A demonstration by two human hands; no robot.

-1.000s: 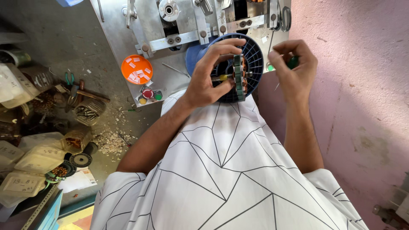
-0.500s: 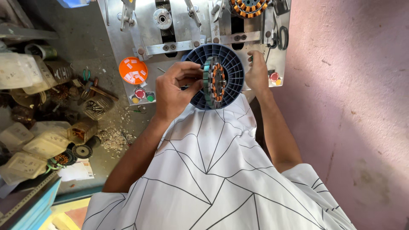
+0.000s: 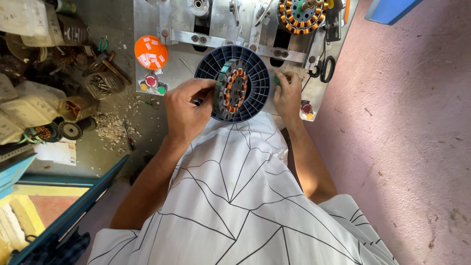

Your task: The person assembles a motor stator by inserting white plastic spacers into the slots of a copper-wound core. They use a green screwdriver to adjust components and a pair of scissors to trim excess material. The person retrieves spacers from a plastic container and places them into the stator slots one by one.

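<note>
I am closing my left hand (image 3: 189,110) in a firm grip on the left rim of a copper-wound stator (image 3: 230,91), standing on edge against a dark blue ribbed spool (image 3: 255,81), while my right hand (image 3: 288,95), curled shut, is resting just right of it on the counter (image 3: 147,19).

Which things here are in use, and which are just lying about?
In use: left hand, stator, blue ribbed disc, right hand, green item.
Lying about: scissors, orange disc, second stator, shavings.
</note>
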